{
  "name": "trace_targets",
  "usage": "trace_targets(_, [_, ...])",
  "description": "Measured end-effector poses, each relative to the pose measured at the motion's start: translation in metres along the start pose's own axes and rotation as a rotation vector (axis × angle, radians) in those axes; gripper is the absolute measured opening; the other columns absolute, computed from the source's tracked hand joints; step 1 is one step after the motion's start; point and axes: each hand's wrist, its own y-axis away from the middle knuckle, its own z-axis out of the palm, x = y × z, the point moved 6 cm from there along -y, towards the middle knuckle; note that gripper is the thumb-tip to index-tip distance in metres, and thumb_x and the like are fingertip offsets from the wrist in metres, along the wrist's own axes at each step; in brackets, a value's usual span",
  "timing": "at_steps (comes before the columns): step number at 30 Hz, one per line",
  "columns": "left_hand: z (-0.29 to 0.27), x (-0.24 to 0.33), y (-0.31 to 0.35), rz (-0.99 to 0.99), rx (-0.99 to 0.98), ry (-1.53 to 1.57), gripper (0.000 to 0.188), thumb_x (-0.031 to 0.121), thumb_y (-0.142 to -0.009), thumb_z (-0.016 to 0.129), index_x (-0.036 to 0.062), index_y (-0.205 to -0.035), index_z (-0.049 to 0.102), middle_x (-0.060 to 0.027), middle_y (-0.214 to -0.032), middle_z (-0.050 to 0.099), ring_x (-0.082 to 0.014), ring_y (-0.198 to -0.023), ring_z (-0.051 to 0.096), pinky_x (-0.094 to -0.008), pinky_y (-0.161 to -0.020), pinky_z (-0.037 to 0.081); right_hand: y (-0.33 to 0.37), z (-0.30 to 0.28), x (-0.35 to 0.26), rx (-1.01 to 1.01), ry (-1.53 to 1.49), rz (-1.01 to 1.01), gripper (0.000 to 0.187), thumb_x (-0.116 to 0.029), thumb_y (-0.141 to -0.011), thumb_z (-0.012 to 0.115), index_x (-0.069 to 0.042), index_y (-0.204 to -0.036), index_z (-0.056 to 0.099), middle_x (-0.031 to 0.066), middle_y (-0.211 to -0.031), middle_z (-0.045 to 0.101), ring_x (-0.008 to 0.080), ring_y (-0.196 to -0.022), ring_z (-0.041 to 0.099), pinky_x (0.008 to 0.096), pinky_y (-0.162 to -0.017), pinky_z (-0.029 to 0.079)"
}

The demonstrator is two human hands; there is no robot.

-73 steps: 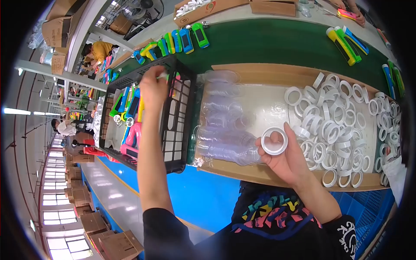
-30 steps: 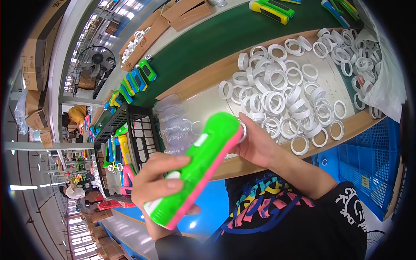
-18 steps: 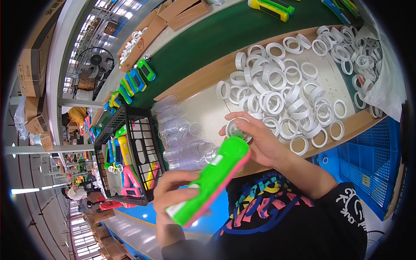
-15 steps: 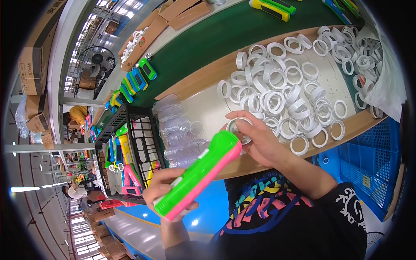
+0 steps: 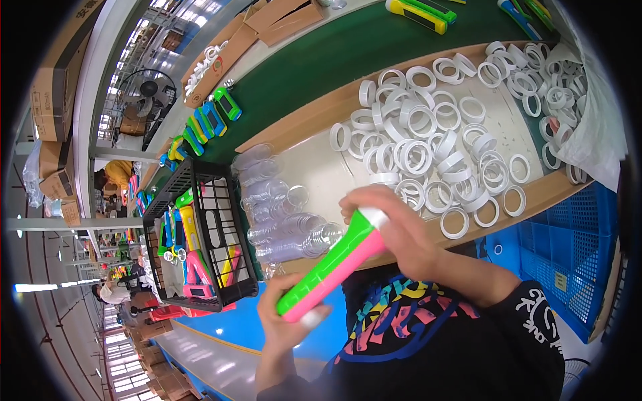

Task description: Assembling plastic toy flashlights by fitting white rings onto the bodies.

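A green and pink flashlight (image 5: pixel 332 267) lies slantwise between my hands, its wide head up and to the right. My left hand (image 5: pixel 284 314) is closed around its narrow end. A white ring (image 5: pixel 373 218) sits at the head, and my right hand (image 5: pixel 401 230) is closed over it, fingers curled round its far side. The palm hides most of the ring, so how fully it is seated cannot be seen. Just beyond the flashlight, stacked clear plastic discs (image 5: pixel 287 230) lie in a shallow cardboard tray (image 5: pixel 304 167).
Many loose white rings (image 5: pixel 418 157) fill the tray's right part. At left stands a black basket (image 5: pixel 227 230) of coloured flashlights. More flashlights (image 5: pixel 200 130) line the green bench (image 5: pixel 287 80). A blue crate (image 5: pixel 568 254) is at right.
My right hand has brought the white ring from beside the flashlight's head onto it and now covers it. The flashlight has shifted slightly right and rolled, and my left hand has moved along with it.
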Motion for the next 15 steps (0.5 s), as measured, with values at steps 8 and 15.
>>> trace_targets(8, [0.016, 0.041, -0.035, 0.52, -0.11, -0.537, 0.053, 0.012, -0.062, 0.081, -0.0009, -0.108, 0.059, -0.0142, -0.091, 0.065, -0.0218, -0.075, 0.065, -0.0302, -0.064, 0.052, -0.019, -0.008, 0.022, 0.136, -0.102, 0.408, 0.04, -0.032, -0.096, 0.037, -0.003, -0.119, 0.052, 0.0142, -0.109, 0.056, 0.0222, -0.098, 0.057, 0.035, -0.085, 0.047])
trace_targets(15, [0.028, 0.033, -0.029, 1.048, -0.155, -0.722, 0.049, 0.008, -0.063, 0.078, 0.0149, -0.109, 0.063, -0.019, -0.097, 0.062, -0.0242, -0.066, 0.062, -0.0292, -0.049, 0.049, -0.017, -0.021, 0.032, -0.017, -0.309, 0.564, 0.04, -0.034, -0.095, 0.039, -0.001, -0.112, 0.056, 0.0111, -0.107, 0.057, 0.0186, -0.098, 0.055, 0.032, -0.086, 0.045])
